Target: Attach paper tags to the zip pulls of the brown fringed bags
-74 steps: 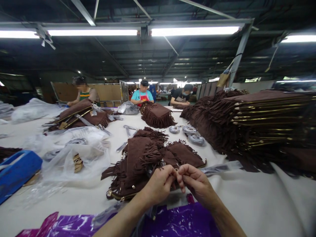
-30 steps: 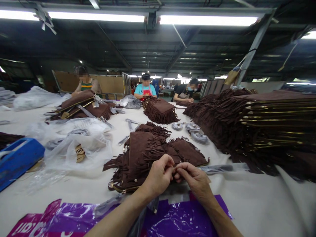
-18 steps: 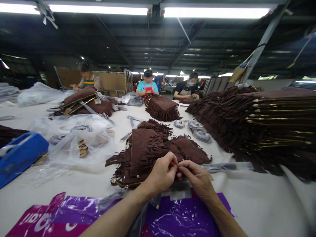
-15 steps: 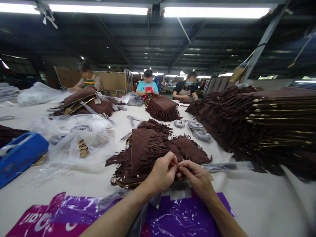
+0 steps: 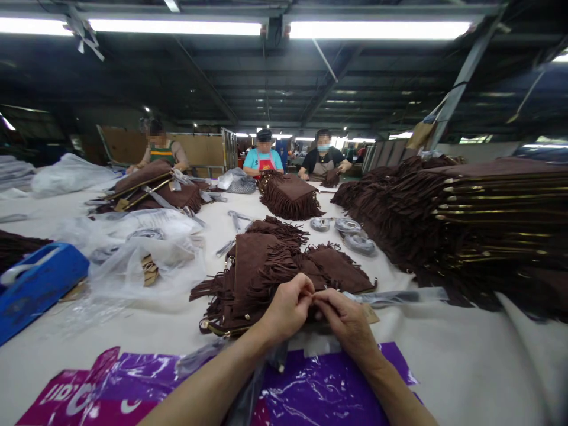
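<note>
My left hand [image 5: 290, 305] and my right hand [image 5: 344, 319] meet fingertip to fingertip in front of me. Both are closed in a pinch, and whatever sits between the fingers is too small to make out. Just beyond them lies a brown fringed bag [image 5: 255, 272] with a gold zipper along its near edge. A second brown fringed piece [image 5: 339, 269] rests against its right side. By my right wrist a tan tag [image 5: 370, 313] shows partly. A purple plastic bag [image 5: 323, 390] spreads beneath my forearms.
A tall stack of brown fringed bags [image 5: 501, 213] fills the right side. Wrapped straps [image 5: 360, 244] lie beyond the near bag. At left are a blue tape dispenser [image 5: 44, 284] and clear plastic bags [image 5: 173, 266]. Co-workers [image 5: 325, 157] sit across the table.
My hands stay pinched together, with the right one turned slightly. Across the table, the co-worker at right has raised their head and holds a brown piece. The view has shifted slightly.
</note>
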The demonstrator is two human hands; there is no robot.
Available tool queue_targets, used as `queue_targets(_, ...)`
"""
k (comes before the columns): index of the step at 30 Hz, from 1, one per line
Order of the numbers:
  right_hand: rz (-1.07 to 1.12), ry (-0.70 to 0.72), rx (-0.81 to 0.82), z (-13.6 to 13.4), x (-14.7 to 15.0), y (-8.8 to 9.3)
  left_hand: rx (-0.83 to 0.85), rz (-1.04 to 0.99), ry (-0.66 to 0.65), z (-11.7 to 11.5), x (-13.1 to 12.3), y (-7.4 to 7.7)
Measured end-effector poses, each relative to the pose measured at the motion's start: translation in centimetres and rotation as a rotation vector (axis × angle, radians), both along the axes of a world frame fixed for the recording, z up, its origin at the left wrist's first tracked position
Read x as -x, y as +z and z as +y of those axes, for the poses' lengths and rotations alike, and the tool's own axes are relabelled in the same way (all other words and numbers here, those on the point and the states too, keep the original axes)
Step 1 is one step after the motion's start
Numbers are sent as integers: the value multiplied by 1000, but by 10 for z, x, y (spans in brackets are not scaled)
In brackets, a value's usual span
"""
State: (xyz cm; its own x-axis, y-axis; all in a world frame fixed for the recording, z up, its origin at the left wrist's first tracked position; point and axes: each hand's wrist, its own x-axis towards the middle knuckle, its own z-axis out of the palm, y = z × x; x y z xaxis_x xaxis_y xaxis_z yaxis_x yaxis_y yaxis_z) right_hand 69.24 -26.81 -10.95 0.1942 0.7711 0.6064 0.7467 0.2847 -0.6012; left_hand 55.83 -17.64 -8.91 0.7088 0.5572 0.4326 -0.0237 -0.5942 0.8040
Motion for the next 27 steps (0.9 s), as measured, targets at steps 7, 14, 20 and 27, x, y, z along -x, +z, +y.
queue_targets(7,-82,-174,-35,-7,-3,9,-305,160,-8,43,47,16)
queue_targets(14,-698,-7,297,34,47,49,-429,272,7,72,65,21)
queue_targets(20,-777,-84,466,48,47,49,-513,418,-6,34,96,28)
queue_targets(27,-218,95,302,-12,-4,71,-782,702,30,32,106,15)
